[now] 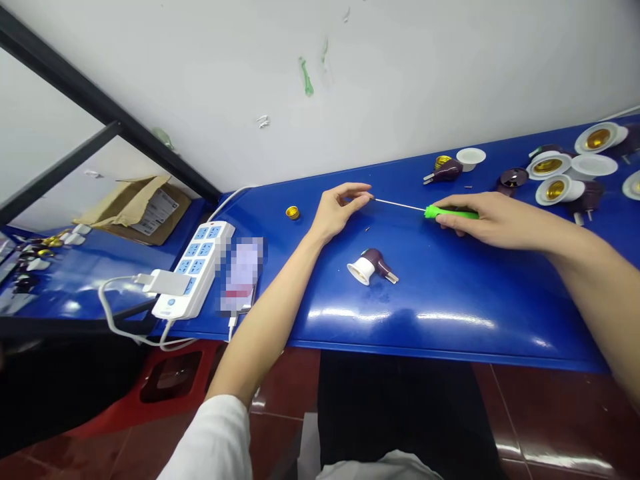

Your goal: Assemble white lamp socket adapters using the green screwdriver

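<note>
My right hand (480, 217) is closed around the green handle of a screwdriver (400, 205), whose thin shaft points left. At the tip of the shaft, thumb and fingers of my left hand (340, 208) are pinched together; whatever is between them is too small to make out. Below the shaft, a plug-in lamp holder (375, 261) with a white flared rim and a dark maroon body lies on its side, its flat prongs to the right. A tiny screw (367, 229) rests above it on the blue table (430, 287). Left of my left hand sits a gold threaded socket shell (293, 213).
A white power strip (200, 267) with a charger and cables stands left, beside a blurred phone (243, 273). Several lamp holders (555, 190) crowd the right; another maroon body (447, 171) and a white ring (471, 157) lie by the wall. A cardboard box (150, 210) is far left.
</note>
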Demonstrator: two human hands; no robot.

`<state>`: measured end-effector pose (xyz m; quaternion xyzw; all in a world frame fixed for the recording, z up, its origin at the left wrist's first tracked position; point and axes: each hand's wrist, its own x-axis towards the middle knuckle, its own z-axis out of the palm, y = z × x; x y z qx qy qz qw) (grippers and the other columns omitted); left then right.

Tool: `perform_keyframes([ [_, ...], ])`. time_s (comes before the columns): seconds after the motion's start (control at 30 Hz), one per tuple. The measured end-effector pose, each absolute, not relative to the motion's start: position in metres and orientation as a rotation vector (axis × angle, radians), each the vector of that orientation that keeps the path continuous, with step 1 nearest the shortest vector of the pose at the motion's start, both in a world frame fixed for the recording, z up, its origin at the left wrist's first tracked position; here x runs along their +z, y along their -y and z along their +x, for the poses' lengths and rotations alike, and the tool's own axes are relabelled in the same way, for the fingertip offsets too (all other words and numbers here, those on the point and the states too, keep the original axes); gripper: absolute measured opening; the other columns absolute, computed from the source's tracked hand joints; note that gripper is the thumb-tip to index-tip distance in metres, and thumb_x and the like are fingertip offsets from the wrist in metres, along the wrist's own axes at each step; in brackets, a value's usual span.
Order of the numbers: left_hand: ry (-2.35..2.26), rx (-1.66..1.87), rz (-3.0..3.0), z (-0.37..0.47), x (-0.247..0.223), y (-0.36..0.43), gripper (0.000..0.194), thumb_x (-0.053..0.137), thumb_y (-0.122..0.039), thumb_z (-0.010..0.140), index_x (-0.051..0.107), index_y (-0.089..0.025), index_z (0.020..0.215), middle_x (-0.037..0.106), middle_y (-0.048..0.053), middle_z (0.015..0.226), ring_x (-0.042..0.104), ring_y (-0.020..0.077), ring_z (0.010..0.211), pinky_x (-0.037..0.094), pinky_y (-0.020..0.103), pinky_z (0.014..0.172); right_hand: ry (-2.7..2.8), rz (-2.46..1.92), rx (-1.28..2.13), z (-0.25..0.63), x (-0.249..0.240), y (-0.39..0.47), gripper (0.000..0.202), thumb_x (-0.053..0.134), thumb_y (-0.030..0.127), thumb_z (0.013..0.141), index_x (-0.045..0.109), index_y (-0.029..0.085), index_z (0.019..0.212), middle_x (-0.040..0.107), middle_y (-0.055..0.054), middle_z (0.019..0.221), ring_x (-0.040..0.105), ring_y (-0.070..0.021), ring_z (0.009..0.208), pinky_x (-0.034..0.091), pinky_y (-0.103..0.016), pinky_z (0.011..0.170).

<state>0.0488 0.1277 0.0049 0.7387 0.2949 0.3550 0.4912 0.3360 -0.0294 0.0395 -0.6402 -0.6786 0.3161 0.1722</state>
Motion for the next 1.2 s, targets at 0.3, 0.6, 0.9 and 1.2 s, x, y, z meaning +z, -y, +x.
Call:
perform_keyframes([
  [0.3, -0.714, 0.821, 1.831, 0.045, 0.009, -0.131, 0.052, 0.083, -0.06, 0.089, 0.079, -0.022, 0.124, 0.084, 0.01, 0.122, 0.076, 0.0256, 0.12, 0.058, 0.04, 0.11, 1.871, -1.869, 0.925, 0.336, 0.048, 0.032, 0.084, 0.047, 0.089, 0.088, 0.071, 0.023, 0.135, 0.077, -0.012, 0.114, 0.07, -0.0257, 0.089, 0.054, -0.041, 0.084],
  [0.6, -0.836, 0.531, 2.26, -0.004, 0.071, -0.081, 0.063, 0.079, -0.052, 0.094, 0.061, -0.028, 0.149, 0.072, 0.011, 0.142, 0.071, 0.0258, 0.126, 0.059, 0.04, 0.106, 1.77, -1.932, 0.774, 0.357, 0.057, 0.038, 0.076, 0.054, 0.088, 0.085, 0.072, 0.021, 0.116, 0.071, -0.007, 0.091, 0.058, -0.0143, 0.07, 0.044, -0.032, 0.072],
  [0.9, -0.756, 0.345, 2.343, -0.018, 0.043, 0.014, 0.112, 0.093, -0.06, 0.078, 0.032, -0.046, 0.171, 0.041, 0.009, 0.176, 0.041, 0.0421, 0.162, 0.036, 0.065, 0.134, 1.573, -1.725, 0.996, 0.335, 0.065, 0.044, 0.063, 0.066, 0.078, 0.089, 0.069, 0.02, 0.115, 0.068, -0.01, 0.094, 0.057, -0.0157, 0.076, 0.046, -0.034, 0.075],
  [1.2, -0.705, 0.394, 2.491, 0.031, 0.031, 0.043, 0.067, 0.075, -0.044, 0.099, 0.051, -0.036, 0.16, 0.062, 0.014, 0.151, 0.061, 0.0358, 0.138, 0.05, 0.057, 0.12, 1.532, -1.63, 1.093, 0.334, 0.053, 0.036, 0.069, 0.07, 0.082, 0.085, 0.066, 0.019, 0.112, 0.068, -0.01, 0.101, 0.056, -0.0143, 0.078, 0.048, -0.034, 0.074],
])
